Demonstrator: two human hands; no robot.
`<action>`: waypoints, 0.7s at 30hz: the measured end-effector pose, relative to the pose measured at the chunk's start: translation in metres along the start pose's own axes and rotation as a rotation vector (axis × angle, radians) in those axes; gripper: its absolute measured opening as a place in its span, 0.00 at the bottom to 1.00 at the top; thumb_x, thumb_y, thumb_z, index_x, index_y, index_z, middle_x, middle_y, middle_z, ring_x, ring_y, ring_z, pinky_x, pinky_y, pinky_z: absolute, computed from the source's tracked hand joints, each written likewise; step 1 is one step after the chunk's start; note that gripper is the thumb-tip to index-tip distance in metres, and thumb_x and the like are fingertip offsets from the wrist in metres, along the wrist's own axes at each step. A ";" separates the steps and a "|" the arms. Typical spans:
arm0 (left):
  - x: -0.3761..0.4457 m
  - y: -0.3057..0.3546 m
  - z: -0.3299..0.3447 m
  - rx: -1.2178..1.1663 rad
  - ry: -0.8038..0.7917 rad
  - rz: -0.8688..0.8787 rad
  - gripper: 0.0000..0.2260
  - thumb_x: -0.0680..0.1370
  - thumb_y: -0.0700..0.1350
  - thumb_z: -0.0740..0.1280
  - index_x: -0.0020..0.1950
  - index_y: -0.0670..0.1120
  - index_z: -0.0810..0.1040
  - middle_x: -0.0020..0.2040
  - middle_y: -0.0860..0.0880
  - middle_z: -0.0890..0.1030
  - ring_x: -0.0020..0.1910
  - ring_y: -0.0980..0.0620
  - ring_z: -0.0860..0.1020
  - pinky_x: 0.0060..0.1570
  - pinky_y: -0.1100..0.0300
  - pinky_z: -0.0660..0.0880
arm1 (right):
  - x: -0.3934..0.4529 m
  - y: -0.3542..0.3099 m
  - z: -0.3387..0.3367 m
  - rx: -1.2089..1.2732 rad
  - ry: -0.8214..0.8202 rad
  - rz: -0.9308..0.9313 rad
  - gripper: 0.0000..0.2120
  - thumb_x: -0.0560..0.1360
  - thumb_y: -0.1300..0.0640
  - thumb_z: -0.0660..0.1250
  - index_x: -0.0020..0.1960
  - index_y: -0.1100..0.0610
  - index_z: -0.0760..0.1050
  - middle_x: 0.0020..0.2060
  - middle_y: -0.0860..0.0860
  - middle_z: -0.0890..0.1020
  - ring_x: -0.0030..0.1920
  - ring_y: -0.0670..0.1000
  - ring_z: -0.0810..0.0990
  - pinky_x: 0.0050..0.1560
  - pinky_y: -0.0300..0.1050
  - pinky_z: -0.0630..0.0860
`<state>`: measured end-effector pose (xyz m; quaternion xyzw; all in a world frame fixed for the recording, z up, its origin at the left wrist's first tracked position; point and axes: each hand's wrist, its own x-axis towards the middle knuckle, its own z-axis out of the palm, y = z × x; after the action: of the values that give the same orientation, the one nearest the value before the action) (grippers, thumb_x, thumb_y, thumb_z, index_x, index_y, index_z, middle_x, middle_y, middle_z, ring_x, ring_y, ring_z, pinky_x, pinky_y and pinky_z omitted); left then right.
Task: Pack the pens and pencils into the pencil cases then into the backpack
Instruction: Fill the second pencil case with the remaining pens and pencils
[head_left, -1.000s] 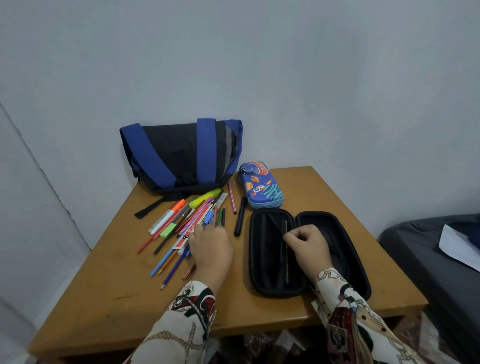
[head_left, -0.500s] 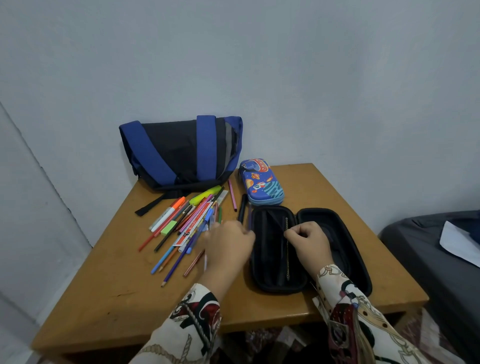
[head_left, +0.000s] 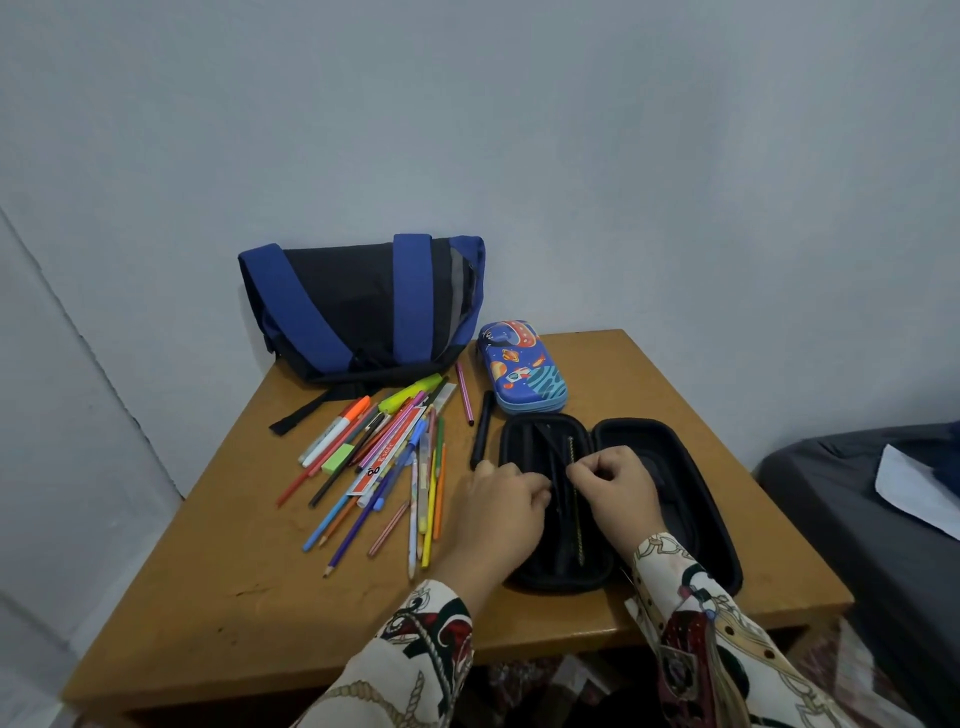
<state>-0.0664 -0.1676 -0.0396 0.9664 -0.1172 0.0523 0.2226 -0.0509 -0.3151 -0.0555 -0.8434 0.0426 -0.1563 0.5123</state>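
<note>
A black pencil case (head_left: 670, 467) lies open on the wooden table (head_left: 260, 597). My left hand (head_left: 498, 512) reaches over its left half, fingers curled round a thin dark pen (head_left: 551, 457) that points into the case. My right hand (head_left: 615, 480) pinches the case's middle divider flap (head_left: 575, 519) by its top edge. Left of the case lies a loose pile of coloured pens and pencils (head_left: 395, 452), with a black marker (head_left: 482, 431) and a pink pen (head_left: 464, 392) beside it. A shut blue space-print pencil case (head_left: 524, 369) sits behind, next to the blue and black backpack (head_left: 363, 306).
The table stands in a corner, with walls close behind and to the left. A dark bed (head_left: 857, 493) with a white sheet of paper (head_left: 914, 488) on it is to the right. The backpack's black strap (head_left: 298, 415) trails across the table.
My left hand left the pile of pens and moved right to the open black case, carrying the dark pen. My right hand stayed on the divider flap.
</note>
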 end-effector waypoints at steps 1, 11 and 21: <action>-0.003 -0.003 0.003 -0.022 0.008 0.013 0.15 0.83 0.49 0.56 0.66 0.58 0.76 0.52 0.53 0.76 0.55 0.50 0.67 0.56 0.55 0.69 | -0.001 -0.002 0.000 0.003 0.002 -0.001 0.14 0.72 0.58 0.70 0.30 0.62 0.74 0.40 0.49 0.77 0.45 0.42 0.75 0.41 0.39 0.68; -0.011 -0.002 0.006 -0.004 0.043 0.029 0.17 0.83 0.44 0.55 0.68 0.57 0.75 0.54 0.52 0.73 0.56 0.49 0.64 0.53 0.59 0.65 | -0.003 -0.008 -0.001 0.034 0.005 0.036 0.10 0.72 0.59 0.70 0.33 0.59 0.75 0.43 0.49 0.76 0.45 0.45 0.76 0.47 0.45 0.71; -0.012 -0.002 0.008 -0.049 0.134 0.002 0.15 0.83 0.47 0.57 0.67 0.54 0.76 0.56 0.53 0.78 0.60 0.50 0.68 0.58 0.57 0.68 | -0.005 -0.012 -0.002 0.030 0.006 0.051 0.10 0.72 0.60 0.70 0.34 0.62 0.76 0.43 0.49 0.76 0.44 0.44 0.76 0.46 0.45 0.71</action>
<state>-0.0772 -0.1663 -0.0492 0.9549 -0.1045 0.1142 0.2536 -0.0572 -0.3100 -0.0457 -0.8339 0.0634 -0.1462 0.5284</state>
